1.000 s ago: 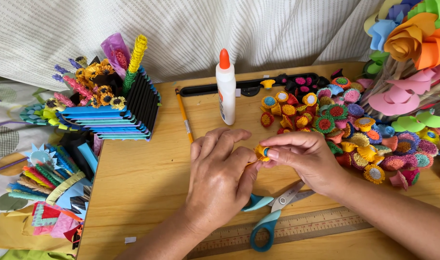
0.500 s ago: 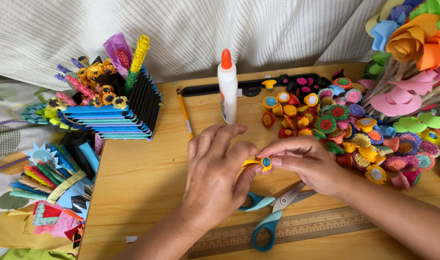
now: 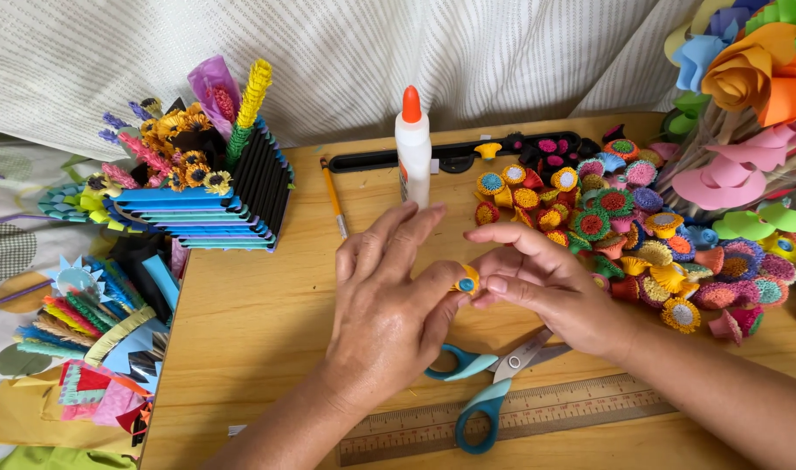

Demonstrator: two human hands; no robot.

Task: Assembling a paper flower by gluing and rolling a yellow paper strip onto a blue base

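While both hands meet palm-down over the bench (image 3: 258, 322), the left hand (image 3: 389, 305) and right hand (image 3: 546, 292) share a closed fingertip grip on a small yellow paper coil (image 3: 467, 281); scissors (image 3: 493, 379) lie just below that grip.

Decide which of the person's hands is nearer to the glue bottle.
Left. The left hand has fingertips just below the glue bottle; the right hand lies further right.
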